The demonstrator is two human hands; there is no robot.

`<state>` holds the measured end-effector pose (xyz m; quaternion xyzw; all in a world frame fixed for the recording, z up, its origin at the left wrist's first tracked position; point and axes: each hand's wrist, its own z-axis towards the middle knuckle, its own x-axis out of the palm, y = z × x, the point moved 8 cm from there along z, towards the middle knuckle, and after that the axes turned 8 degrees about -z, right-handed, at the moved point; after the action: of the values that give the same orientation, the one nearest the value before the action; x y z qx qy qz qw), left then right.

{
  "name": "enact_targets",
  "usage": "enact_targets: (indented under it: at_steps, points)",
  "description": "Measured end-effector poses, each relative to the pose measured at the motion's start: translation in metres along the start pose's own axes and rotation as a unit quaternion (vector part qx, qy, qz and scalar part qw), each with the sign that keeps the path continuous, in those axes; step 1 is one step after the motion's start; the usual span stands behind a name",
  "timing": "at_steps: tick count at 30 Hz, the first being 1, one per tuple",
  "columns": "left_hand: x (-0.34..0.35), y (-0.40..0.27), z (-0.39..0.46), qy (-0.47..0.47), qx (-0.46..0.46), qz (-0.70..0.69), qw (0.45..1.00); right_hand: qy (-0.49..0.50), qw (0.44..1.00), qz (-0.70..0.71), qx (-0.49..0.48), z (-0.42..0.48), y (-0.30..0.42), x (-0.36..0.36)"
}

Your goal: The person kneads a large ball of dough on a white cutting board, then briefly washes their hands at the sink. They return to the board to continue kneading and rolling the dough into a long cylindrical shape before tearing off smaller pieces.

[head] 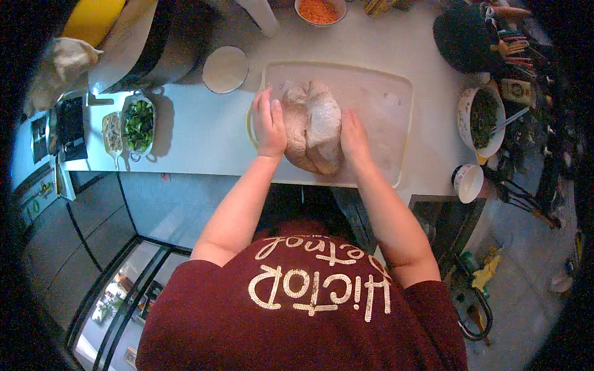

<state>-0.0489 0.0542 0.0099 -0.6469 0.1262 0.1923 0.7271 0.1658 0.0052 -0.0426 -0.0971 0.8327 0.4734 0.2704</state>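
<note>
A large lump of brownish dough [294, 134], floured pale on top and creased down its length, rests on a rectangular pastry board [387, 139] with a yellowish rim. My left hand [270, 127] lies flat along the dough's left side, fingers pointing away from me. Against its right side presses my right hand [355, 137], fingers together. Between them the two palms cup the dough. The board's left edge is partly hidden beneath my left hand.
Beyond the board stand a round bowl with pale contents [226, 69] and a bowl of shredded orange food [320, 11]. Chopped greens fill a colander [139, 125] at left. To the right are a flowered bowl of greens [482, 120] and a small bowl [468, 183] near the counter's front edge.
</note>
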Motion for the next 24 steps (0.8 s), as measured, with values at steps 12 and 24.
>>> enact_targets:
  at_steps: [12, 24]
  points:
    - [0.036, 0.003, 0.024, 0.024, 0.026, 0.073, 0.997, -0.071, 0.922, -0.269, -0.269, 0.023, 0.122, 0.036]
    - [0.056, 0.016, 0.068, 0.052, 0.092, 0.174, 0.979, -0.046, 0.948, -0.257, -0.18, 0.066, 0.116, 0.037]
